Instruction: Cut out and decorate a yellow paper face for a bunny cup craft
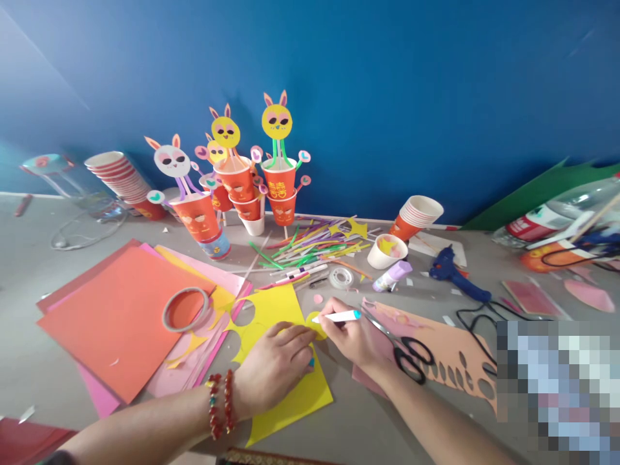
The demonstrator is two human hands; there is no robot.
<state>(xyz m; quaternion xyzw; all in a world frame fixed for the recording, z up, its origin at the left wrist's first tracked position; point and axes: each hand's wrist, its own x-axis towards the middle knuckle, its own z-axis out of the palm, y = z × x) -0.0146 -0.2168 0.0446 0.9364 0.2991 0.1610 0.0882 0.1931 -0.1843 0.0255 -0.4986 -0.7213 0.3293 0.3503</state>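
A white marker (339,316) with a cyan end is gripped in my right hand (349,339), its tip touching a small yellow paper circle (317,328). My left hand (278,368) lies over a yellow sheet (276,307) with round cut-outs along its left edge, and its fingertips press the circle's left side. A small teal piece, like a marker cap (311,362), shows between the left fingers. Black-handled scissors (411,355) rest open just right of my right hand, across pink and peach paper (458,342) full of oval holes.
Orange and pink sheets (121,310) lie left under a tape roll (185,309). Decorated red cups (196,216) with rabbit-faced figures stand at the back. Behind my hands are pipe cleaners (310,242) and a glue stick (391,276). A blue glue gun (450,271) with a black cord lies right.
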